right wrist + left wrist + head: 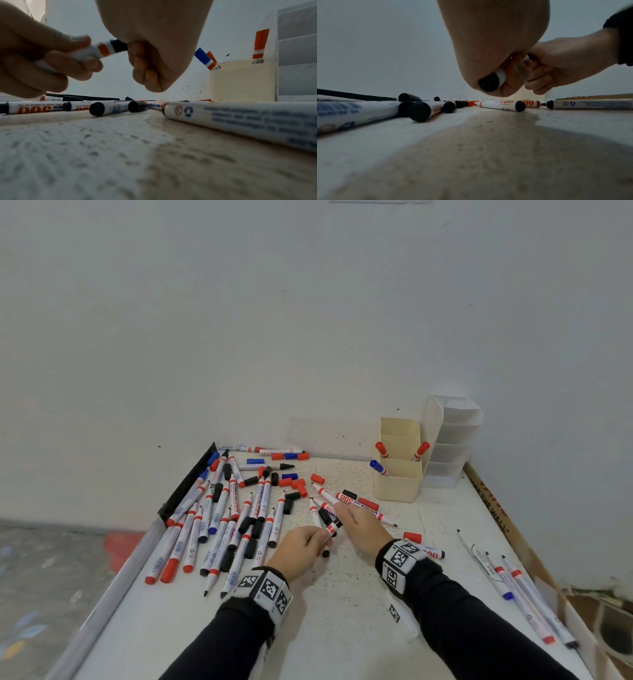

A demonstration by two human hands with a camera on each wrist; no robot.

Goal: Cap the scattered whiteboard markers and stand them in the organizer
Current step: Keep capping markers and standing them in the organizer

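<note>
Gripping the black marker (329, 529), the left hand (298, 546) steadies it while the right hand (363, 525) pinches its black cap (119, 46); push straight until seated.

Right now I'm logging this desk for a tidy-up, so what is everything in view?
black marker: one, white barrel, between both hands.
loose markers: many, red, blue and black, heaped left of centre on the table.
side markers: several, near the table's right edge.
loose caps: several, red, black, blue, among the heap.
cream organizer: one, far right; holds two red and one blue capped markers.
white organizer: one, behind the cream one.
left hand: grips the barrel.
right hand: holds the black cap end.
</note>
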